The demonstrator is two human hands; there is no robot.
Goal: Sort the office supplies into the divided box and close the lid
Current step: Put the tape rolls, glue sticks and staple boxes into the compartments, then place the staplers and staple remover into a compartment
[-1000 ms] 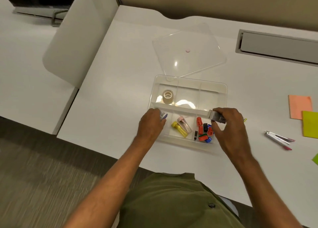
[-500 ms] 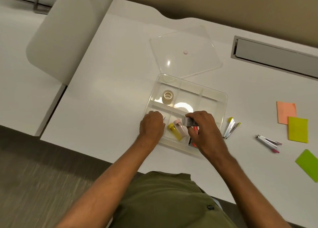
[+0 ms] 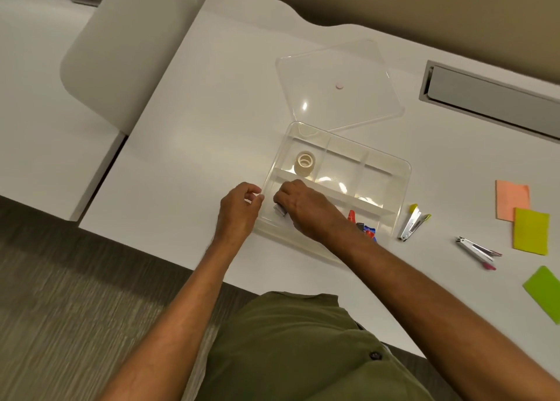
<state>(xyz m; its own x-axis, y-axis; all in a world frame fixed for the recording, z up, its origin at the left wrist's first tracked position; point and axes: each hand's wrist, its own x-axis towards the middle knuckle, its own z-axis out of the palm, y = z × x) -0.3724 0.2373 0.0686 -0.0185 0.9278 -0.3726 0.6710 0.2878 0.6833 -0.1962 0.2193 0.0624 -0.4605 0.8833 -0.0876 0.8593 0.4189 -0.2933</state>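
Observation:
The clear divided box (image 3: 405, 170) lies open on the white desk, with its clear lid (image 3: 339, 67) flat behind it. A beige tape roll (image 3: 304, 162) stands in the far-left compartment. Coloured clips (image 3: 368, 230) fill the near-right one. My right hand (image 3: 306, 209) reaches across into the near-left compartment, closed on a small silver object (image 3: 279, 211). My left hand (image 3: 238, 209) pinches the box's left rim. The near-middle compartment is hidden under my right hand.
To the right of the box lie a silver stapler with a yellow-green end (image 3: 412, 222) and another with a pink end (image 3: 477, 250). Further right are orange (image 3: 512, 200), yellow (image 3: 531, 231) and green (image 3: 545, 294) sticky notes. A grey cable hatch (image 3: 491, 97) sits far right.
My right hand has carried the silver object from the box's right side leftward into the near-left compartment. My left hand shifted slightly outward to the box's left rim.

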